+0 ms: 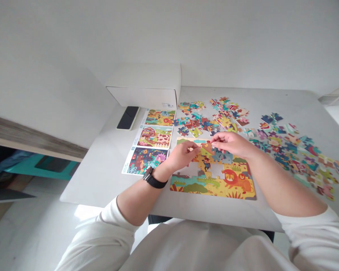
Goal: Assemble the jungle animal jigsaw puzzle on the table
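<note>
A partly assembled jigsaw puzzle (200, 189) with lions, a crocodile and an elephant lies on the table in front of me, with gaps at its middle and left. Over its upper left part is my left hand (183, 155), thumb and forefinger pinched together; whatever is between them is hidden. My right hand (232, 144) reaches in from the right above the puzzle's top edge, its fingertips drawn together by a brown-orange patch. Whether a puzzle piece is in that pinch cannot be made out. The two hands' fingertips are close but apart.
Loose puzzle pieces (274, 141) lie scattered behind and to the right of the puzzle. Three picture cards (154, 136) are lined up at its left. A black-screened phone (128, 117) lies beside them, before a white box (144, 97) on the table (101, 180).
</note>
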Action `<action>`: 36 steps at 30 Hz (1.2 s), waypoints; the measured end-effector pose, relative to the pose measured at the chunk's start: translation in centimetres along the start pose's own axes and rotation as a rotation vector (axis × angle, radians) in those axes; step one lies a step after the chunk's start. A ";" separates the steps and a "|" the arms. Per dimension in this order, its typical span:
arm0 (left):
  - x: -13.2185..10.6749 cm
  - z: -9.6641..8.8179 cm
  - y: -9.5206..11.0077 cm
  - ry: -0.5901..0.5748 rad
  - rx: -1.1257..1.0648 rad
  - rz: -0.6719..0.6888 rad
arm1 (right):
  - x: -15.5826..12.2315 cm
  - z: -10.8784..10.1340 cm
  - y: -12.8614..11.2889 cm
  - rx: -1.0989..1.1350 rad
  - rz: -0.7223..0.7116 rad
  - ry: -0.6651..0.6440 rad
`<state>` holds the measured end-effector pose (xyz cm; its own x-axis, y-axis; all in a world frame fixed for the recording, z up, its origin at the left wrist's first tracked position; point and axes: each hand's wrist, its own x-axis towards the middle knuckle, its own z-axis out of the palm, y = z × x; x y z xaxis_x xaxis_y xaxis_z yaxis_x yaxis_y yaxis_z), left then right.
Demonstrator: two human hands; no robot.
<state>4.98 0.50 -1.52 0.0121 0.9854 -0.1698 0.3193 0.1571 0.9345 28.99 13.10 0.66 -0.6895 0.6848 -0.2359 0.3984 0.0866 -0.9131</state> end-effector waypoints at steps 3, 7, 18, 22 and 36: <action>-0.2 0.0 0.5 -0.014 0.079 0.006 | 0.0 -0.1 0.0 -0.010 0.004 -0.020; -0.7 0.3 1.2 0.061 0.274 0.205 | -0.1 -0.5 -0.2 -0.032 0.019 -0.041; -2.6 0.9 1.5 -0.022 0.581 0.486 | -0.8 -4.5 -1.6 -0.119 0.043 0.214; -2.5 1.1 1.0 -0.063 0.619 0.481 | 1.0 -4.6 -2.4 -0.170 0.113 0.214; -2.2 0.6 0.6 -0.088 0.618 0.456 | 14.3 -7.5 -3.5 -0.298 0.279 0.374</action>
<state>5.72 -1.66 -0.76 0.3367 0.9309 0.1413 0.7354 -0.3537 0.5780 22.30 27.97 3.00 -0.2927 0.9169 -0.2715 0.7269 0.0289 -0.6861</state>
